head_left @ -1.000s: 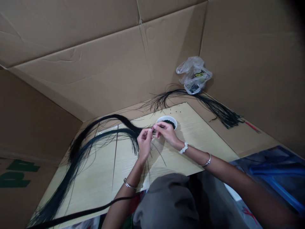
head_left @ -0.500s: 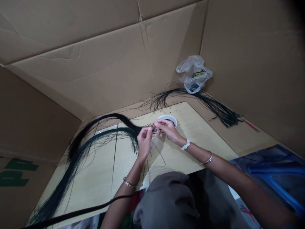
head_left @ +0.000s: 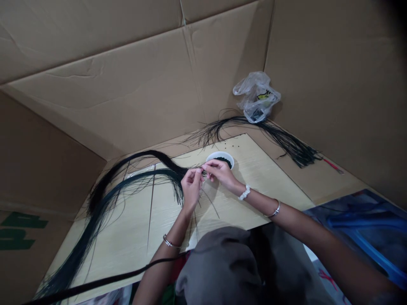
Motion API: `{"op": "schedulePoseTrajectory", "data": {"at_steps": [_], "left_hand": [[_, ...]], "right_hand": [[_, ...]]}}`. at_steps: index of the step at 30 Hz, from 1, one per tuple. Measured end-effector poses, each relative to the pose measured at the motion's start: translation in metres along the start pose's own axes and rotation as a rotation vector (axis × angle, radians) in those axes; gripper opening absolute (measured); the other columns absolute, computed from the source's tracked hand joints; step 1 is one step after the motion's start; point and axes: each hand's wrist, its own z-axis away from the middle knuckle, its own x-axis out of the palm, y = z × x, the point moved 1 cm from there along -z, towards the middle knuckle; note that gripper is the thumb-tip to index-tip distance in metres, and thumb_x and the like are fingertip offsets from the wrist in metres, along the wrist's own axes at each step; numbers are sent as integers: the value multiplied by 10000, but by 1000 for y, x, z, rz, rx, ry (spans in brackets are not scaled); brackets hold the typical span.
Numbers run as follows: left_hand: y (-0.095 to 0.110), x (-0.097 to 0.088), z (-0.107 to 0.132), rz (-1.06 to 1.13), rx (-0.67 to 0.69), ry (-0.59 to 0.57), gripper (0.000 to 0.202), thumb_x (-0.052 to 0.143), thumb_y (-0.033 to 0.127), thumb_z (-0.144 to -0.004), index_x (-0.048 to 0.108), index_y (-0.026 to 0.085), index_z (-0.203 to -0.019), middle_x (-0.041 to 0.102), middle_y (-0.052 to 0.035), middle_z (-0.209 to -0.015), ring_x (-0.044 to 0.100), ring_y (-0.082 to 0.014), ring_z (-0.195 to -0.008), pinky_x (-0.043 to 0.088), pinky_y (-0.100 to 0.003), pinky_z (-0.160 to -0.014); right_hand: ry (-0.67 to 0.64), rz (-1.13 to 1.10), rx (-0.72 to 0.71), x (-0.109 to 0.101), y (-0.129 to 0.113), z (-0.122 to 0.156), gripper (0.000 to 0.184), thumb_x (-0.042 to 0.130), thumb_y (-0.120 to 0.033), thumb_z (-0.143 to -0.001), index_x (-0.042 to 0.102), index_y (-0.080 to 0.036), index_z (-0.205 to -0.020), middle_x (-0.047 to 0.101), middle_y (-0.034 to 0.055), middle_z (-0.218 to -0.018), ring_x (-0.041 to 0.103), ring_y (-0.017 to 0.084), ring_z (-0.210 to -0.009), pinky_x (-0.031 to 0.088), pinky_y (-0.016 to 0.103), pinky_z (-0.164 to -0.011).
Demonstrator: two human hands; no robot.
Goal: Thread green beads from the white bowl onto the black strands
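Note:
My left hand point(head_left: 191, 189) is closed in a pinch, thumb and forefinger together, at the right end of a bundle of black thread-like strands point(head_left: 144, 154). Fingertip to fingertip with it, my right hand point(head_left: 224, 174) pinches too. Thin dark strands show at the fingertips, but the exact grip is too small to make out. Just behind my right hand stands a white bowl point(head_left: 231, 156) of small dark beads point(head_left: 224, 160). A dark green bundle of strands point(head_left: 99, 214) lies in front of the black one, its tip beside my left hand.
A yellowish board point(head_left: 127, 241) lies under the hands, with tiny dark bits near its far corner. Cardboard walls point(head_left: 143, 97) rise behind. Another strand bundle point(head_left: 288, 146), a crumpled plastic bag point(head_left: 259, 99) and a red-handled tool point(head_left: 332, 165) lie at the right. A dark strap point(head_left: 121, 277) crosses the lower left.
The view has shifted slightly, moving everything a little to the left. Both hands keep pinching close together; my right fingertips are now nearer to my left ones.

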Motion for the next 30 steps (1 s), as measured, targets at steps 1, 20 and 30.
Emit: {"op": "schedulePoseTrajectory", "data": {"at_steps": [1, 20, 30], "left_hand": [[0, 0, 0, 8, -3, -1, 335, 672, 486, -873, 631, 156, -831, 549, 39, -603, 374, -50, -425, 277, -187, -404], [-3, -2, -2, -17, -30, 17, 342, 674, 505, -862, 661, 164, -869, 502, 33, -614, 425, -83, -542, 316, -187, -497], [-6, 0, -2, -73, -9, -18, 339, 661, 504, -875, 667, 165, -861, 520, 27, -618, 449, -97, -565, 349, -205, -546]], "right_hand": [[6, 3, 0, 0, 1, 0, 320, 762, -444, -768, 686, -141, -837, 598, -9, -608, 542, 97, -524, 428, 202, -477], [145, 271, -164, -15, -13, -5, 301, 591, -447, -908, 692, -174, -985, 702, 57, -961, 605, 145, -692, 447, 250, -562], [-43, 1418, -105, -69, -30, -21, 162, 626, -218, -895, 787, -208, -892, 664, 89, -990, 446, 262, -1035, 325, 366, -941]]}}
